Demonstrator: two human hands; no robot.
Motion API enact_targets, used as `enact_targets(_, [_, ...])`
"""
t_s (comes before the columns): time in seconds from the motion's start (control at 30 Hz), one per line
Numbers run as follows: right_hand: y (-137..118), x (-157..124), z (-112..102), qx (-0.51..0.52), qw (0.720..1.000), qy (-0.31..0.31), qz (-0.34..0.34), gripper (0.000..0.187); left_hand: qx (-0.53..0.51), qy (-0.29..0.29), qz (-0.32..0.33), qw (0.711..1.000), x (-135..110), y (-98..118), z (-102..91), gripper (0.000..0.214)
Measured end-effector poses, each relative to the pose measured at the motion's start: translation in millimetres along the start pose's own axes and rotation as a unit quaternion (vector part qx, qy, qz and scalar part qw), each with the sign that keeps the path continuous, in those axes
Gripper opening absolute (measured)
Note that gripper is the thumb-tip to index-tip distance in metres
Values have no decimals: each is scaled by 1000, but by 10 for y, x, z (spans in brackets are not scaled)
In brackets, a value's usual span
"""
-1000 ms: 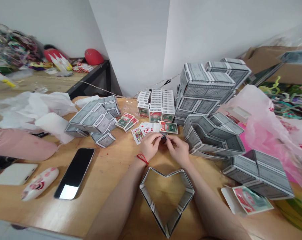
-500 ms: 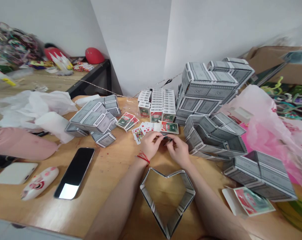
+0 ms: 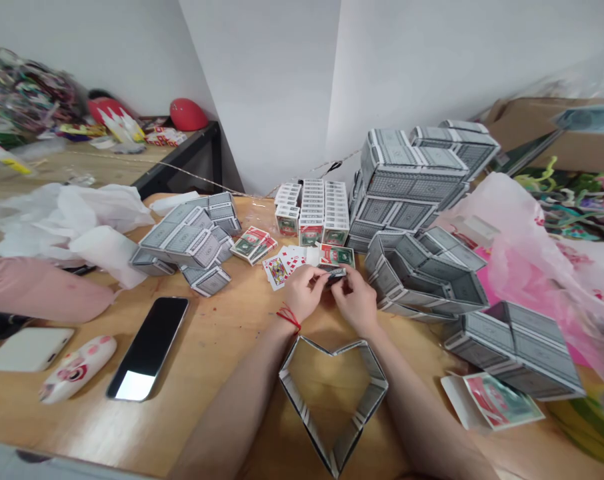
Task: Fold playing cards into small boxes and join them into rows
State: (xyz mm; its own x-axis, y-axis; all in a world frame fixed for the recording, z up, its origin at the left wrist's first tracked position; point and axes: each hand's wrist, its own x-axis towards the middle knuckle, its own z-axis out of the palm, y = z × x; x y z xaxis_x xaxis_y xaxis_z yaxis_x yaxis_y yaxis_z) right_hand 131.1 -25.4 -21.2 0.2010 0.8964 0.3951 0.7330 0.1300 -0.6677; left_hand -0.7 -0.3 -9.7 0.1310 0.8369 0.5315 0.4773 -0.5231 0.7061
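Wooden table [image 3: 207, 347]: just beyond the heart frame [image 3: 302, 407], left hand [image 3: 305, 291] and right hand [image 3: 356, 301] had the small card [image 3: 337, 273] pinched between fingertips, tilted to show more face than a second earlier, so handling was probably unfinished.

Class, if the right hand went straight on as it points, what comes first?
Past the grey piece at its fingers, the right hand would probably meet the playing-card box ahead; depth is unclear.
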Motion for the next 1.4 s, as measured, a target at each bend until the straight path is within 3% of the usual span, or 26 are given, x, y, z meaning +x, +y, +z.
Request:
enact_targets(0.17, [-19, 10, -26, 91, 995, -48, -8, 33, 0, 29, -32, 999, 25, -52, -21, 12])
enact_targets(0.33, [-76, -2, -82, 160, 984, -81, -19, 32, 9, 27, -20, 999, 30, -68, -21, 10])
enact_targets(0.5, [-77, 22, -71, 208, 975, -70, 29, 22, 7, 10, 6, 1000, 18, -23, -6, 11])
enact_targets(0.73, [-134, 53, -30, 341, 918, -173, 108, 22, -20, 33, -53, 998, 13, -13, 16, 10])
enact_targets(1.0, [-153, 94, -43, 418, 849, -278, 167, 19, -29, 35, -99, 994, 42, -61, 3, 10])
enact_targets(1.4, [-115, 98, -40, 421, 834, -307, 181, 28, -31, 28, -112, 993, 51, -67, -3, 13])
